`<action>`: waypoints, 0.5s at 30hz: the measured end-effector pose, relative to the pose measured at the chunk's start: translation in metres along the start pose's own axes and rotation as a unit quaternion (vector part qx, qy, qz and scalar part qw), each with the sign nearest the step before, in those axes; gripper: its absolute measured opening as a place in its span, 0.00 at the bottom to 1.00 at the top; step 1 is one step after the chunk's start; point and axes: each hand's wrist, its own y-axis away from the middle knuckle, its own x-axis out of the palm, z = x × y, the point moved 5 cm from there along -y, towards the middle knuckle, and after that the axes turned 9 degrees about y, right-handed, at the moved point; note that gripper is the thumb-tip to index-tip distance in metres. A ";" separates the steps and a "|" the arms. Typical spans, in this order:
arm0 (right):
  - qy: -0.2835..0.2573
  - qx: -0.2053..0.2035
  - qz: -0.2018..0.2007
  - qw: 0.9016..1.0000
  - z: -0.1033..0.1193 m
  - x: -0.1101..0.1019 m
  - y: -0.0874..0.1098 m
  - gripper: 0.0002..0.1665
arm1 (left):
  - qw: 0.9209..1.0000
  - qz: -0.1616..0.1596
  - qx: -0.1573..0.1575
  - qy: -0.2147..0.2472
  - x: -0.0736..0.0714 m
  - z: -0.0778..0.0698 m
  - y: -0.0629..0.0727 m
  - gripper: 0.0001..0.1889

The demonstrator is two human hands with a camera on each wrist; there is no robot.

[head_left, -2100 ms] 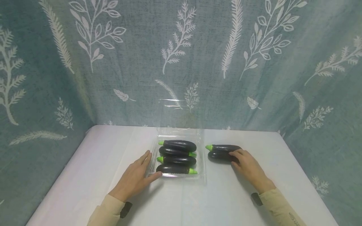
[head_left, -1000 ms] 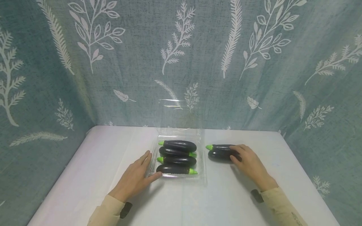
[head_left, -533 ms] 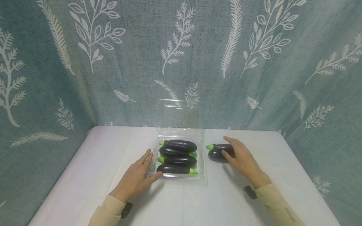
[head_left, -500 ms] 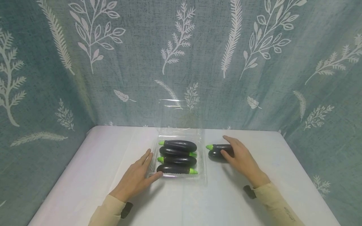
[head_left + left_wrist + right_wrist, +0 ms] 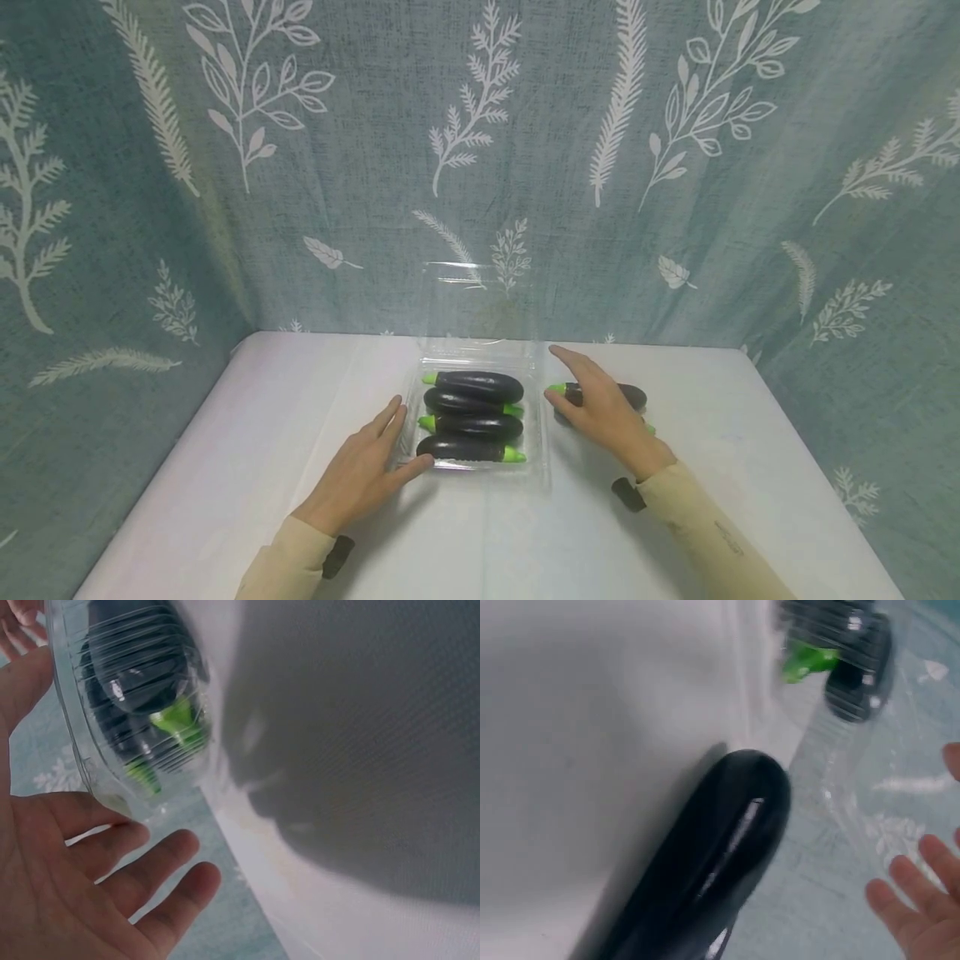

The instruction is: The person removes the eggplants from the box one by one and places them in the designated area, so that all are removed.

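A clear plastic clamshell box (image 5: pixel 534 450) stands on the table with its lid (image 5: pixel 480 308) raised. Several small eggplants (image 5: pixel 480 427) lie side by side in it, stems alternating. My left hand (image 5: pixel 360 475) rests against the box's left side, thumb at the front corner; in the left wrist view its relaxed fingers (image 5: pixel 161 866) touch the ribbed wall. To the right of the box, my right hand (image 5: pixel 603 412) hovers with fingers extended, holding nothing. Beneath it, two loose eggplants (image 5: pixel 632 395) lie together, the nearer mostly hidden. One loose eggplant (image 5: pixel 712 847) fills the right wrist view's middle.
A white cloth covers the table (image 5: pixel 480 542). Patterned green-grey curtains (image 5: pixel 360 208) rise behind it and along both sides. The raised lid stands close to the back curtain.
My right hand has moved left across the two loose eggplants towards the box, its fingers now off them. The left hand, box and eggplants have stayed in place.
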 end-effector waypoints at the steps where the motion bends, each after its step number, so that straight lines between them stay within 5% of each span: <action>1: 0.001 -0.007 -0.003 1.000 0.001 0.002 -0.002 0.39 | 1.000 0.000 0.000 0.000 0.000 0.000 0.000 0.50; 15: -0.001 -0.027 0.058 0.998 0.017 0.039 -0.016 0.36 | 1.000 0.006 -0.005 0.002 0.000 0.000 0.000 0.51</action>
